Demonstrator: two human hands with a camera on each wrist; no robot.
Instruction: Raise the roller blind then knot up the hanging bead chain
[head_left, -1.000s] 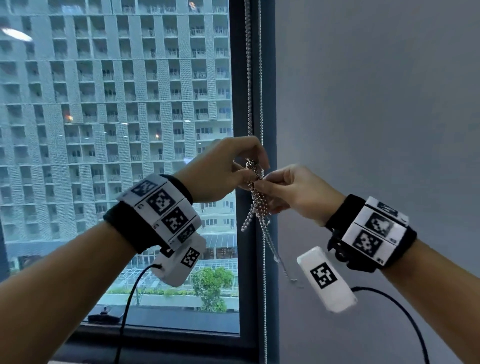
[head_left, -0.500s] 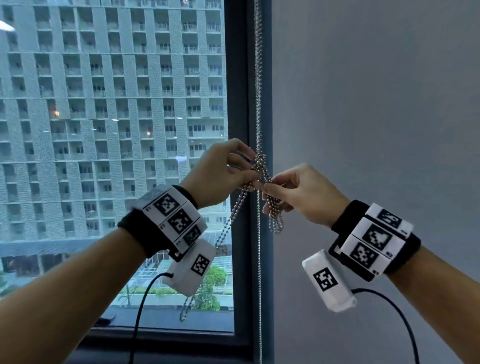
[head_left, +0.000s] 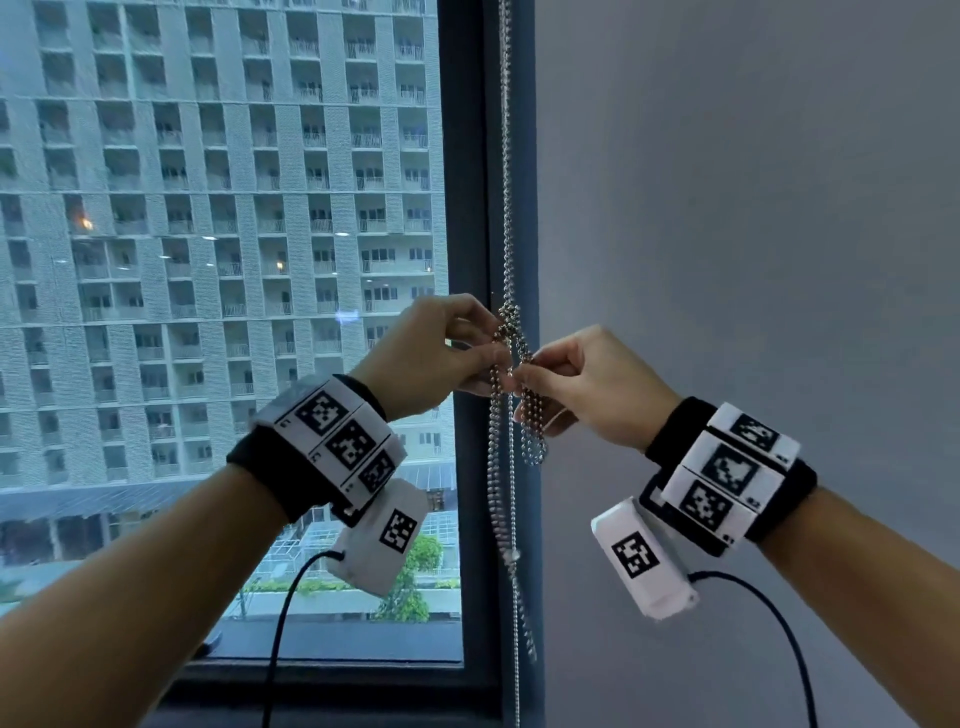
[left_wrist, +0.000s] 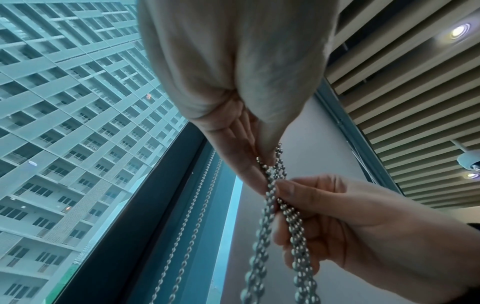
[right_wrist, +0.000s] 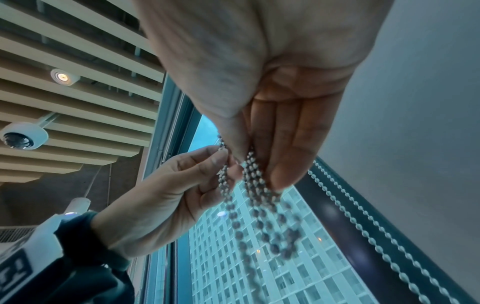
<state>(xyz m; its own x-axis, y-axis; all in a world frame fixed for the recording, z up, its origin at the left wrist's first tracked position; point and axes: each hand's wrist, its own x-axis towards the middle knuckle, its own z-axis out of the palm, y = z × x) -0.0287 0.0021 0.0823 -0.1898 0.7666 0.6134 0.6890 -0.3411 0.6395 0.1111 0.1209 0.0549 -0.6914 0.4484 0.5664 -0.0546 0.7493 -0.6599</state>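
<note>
A silver bead chain (head_left: 506, 208) hangs down the dark window frame and is bunched into a loose knot (head_left: 511, 325) at hand height. My left hand (head_left: 493, 356) pinches the strands just below the knot from the left. From the right, my right hand (head_left: 522, 371) pinches a short doubled loop (head_left: 534, 441) that dangles under it. Longer strands (head_left: 501, 509) hang straight down between my wrists. The left wrist view has my left hand (left_wrist: 262, 162) on the chain (left_wrist: 259, 257). The right wrist view has my right hand (right_wrist: 241, 156) on the beads (right_wrist: 259, 197). No blind covers the glass.
The dark window frame (head_left: 470, 260) runs upright behind the chain, with a plain grey wall (head_left: 727, 208) to its right. Another pair of bead strands (left_wrist: 187, 226) lies along the frame. Black cables (head_left: 275, 623) hang from both wrist units. Slatted ceiling and a dome camera (right_wrist: 22, 135) are overhead.
The long loose strands swung from down-right to down-left and now hang straight down. The knot has drawn up smaller above my fingers, and both hands keep their pinch.
</note>
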